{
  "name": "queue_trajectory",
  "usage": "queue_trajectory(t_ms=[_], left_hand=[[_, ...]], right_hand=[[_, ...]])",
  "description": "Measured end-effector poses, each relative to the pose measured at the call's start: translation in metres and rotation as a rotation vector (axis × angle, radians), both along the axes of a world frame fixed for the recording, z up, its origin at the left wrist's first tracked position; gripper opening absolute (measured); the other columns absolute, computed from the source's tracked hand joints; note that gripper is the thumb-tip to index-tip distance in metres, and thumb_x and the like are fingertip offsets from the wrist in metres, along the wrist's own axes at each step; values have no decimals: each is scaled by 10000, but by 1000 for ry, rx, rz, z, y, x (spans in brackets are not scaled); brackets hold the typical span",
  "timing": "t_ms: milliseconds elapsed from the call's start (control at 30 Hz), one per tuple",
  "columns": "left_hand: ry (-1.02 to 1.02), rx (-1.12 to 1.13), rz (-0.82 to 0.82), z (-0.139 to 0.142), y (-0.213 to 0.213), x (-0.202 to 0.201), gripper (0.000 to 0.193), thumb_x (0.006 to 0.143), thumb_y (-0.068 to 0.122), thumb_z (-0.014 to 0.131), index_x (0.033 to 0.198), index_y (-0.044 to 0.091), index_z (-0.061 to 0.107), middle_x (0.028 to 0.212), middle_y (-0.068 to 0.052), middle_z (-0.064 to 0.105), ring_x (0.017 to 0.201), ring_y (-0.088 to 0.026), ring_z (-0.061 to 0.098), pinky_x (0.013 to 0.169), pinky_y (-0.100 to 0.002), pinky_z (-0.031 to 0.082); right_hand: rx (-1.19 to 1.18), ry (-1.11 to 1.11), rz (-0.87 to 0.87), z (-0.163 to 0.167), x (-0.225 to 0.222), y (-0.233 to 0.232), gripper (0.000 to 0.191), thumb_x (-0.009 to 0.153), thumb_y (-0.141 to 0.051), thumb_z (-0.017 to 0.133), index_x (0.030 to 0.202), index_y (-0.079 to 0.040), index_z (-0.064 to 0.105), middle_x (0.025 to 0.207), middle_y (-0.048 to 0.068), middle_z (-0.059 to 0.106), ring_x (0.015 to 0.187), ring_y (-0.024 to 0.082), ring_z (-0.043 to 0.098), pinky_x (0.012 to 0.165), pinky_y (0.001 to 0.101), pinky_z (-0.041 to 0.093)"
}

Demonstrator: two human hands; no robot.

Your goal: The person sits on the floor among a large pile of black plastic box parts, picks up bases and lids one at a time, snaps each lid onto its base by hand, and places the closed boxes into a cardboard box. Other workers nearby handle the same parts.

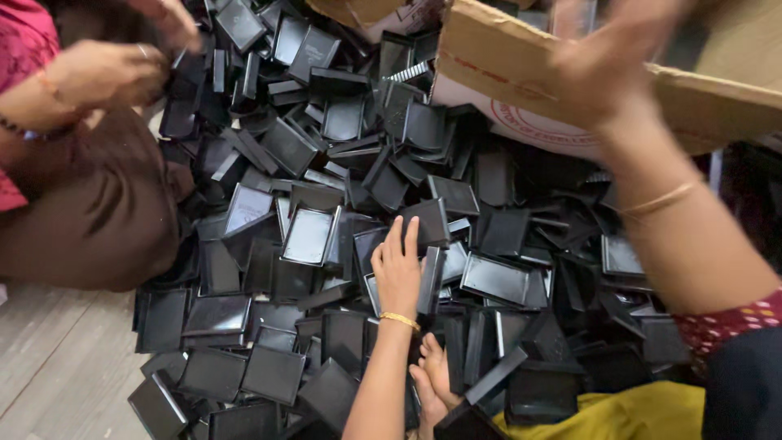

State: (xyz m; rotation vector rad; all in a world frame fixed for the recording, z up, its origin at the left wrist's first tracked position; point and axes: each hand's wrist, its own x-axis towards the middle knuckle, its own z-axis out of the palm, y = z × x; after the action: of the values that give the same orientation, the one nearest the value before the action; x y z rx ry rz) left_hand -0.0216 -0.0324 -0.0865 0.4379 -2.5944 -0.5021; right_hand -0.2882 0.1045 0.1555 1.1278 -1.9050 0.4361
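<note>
Left hand (397, 273): grip released, fingers straight, flat on heap of black trays (273, 371), fingertips at one tilted tray (428, 220) mid-heap. Heap sits on floor (57, 350), spreading toward its lower-left boards.

Right hand (607, 69): blurred on cardboard box (521, 57) at far right edge of heap; grip state can't tell.

Risks:
- heap loose, trays stacked at angles, so pressing down could start slide
- box could slip, land on left hand
- co-worker's hand (106, 73) in same heap, so collision risk
</note>
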Motion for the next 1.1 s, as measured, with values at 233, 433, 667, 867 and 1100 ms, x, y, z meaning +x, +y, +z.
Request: queue_trajectory(t_ms=[233,433,667,867,1100], left_hand=[[16,143,-14,12,11,9,828,762,174,777,1508,111,424,1553,-168,420,1352,-334,462,1099,-487,345],[2,205,-25,20,14,16,791,749,180,782,1474,117,472,1543,-168,429,1306,-352,475,1073,-491,349],[-1,260,-36,16,14,14,797,752,187,802,1475,129,470,1518,-161,465,1301,-350,490,1065,-486,367],[12,312,22,38,13,2,941,695,209,855,1511,105,397,1442,-184,451,1271,-394,441,1041,-537,329],[-188,284,-120,55,18,5,984,549,162,870,1432,116,436,1399,-176,450,1340,-378,405,1134,-564,259]], right_hand=[[362,-674,345,-88,-38,-156,269,876,-158,773,1132,-92,720,1189,150,693,1159,355,649,1014,437,528],[1007,-799,-98,-115,-84,-227,1024,721,-297,921,1546,-317,315,1519,198,373,1403,482,298,1024,641,327],[1041,-1053,109,-139,-93,-215,962,668,-224,852,1488,-343,363,1378,212,562,1273,422,568,1051,508,486],[843,-844,286,-163,-58,-140,515,693,-89,762,1190,-184,668,1181,145,687,1176,378,607,968,497,495],[802,-933,379,-150,56,-21,430,704,-7,702,1121,-111,678,1111,135,709,1118,364,626,976,462,493]])
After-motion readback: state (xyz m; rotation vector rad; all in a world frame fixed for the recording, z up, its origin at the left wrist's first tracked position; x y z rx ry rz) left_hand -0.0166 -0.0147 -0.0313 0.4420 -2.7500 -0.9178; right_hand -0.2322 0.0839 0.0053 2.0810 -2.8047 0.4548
